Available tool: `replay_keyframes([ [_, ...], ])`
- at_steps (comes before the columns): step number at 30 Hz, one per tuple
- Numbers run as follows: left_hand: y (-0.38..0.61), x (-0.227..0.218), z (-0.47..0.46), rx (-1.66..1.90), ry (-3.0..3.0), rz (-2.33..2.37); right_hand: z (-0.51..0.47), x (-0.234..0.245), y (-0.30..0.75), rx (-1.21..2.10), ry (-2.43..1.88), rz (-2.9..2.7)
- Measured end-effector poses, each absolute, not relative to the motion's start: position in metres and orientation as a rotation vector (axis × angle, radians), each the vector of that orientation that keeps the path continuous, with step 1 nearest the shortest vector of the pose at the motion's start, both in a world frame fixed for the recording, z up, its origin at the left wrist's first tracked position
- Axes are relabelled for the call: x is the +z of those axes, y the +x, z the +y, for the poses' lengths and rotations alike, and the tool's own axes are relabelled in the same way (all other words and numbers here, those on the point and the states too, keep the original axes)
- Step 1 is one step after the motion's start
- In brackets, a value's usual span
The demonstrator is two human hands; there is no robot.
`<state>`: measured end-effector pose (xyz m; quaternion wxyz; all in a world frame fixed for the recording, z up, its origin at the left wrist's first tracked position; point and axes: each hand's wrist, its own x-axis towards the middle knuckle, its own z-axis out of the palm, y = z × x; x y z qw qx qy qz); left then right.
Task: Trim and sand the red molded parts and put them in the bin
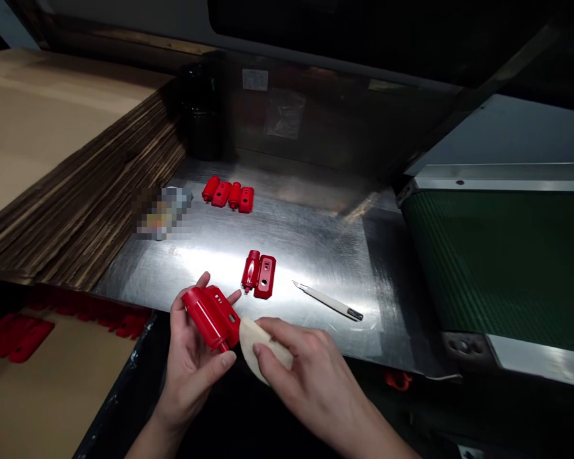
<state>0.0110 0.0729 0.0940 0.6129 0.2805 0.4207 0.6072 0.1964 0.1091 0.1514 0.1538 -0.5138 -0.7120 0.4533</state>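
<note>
One red plastic part point(208, 319) is gripped from beneath by the left hand point(186, 373), and one off-white pad point(250, 338) is pinched by the right hand point(310, 363), its face partly covered by the fingers; whether pad and part touch cannot be told. Left of the hands, more red pieces point(31, 341) are seen low down, partly hidden, their count unclear. Just beyond the hands, one similar two-section part point(251, 273) is laid on the steel table point(325, 242), with one craft knife point(330, 301) to its right. Farther right, one green conveyor belt point(497, 255) is seen. Farther ahead, two more such parts point(220, 194) are set side by side. The far left is blocked by one cardboard stack point(67, 121), beside one dark canister point(203, 127).
</note>
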Motion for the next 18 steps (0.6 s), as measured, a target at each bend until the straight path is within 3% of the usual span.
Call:
replay_keyframes([
  [18,0.009,0.097,0.080,1.458,0.728,1.063,0.110,0.154,0.188,1.269,-1.553,-1.984],
])
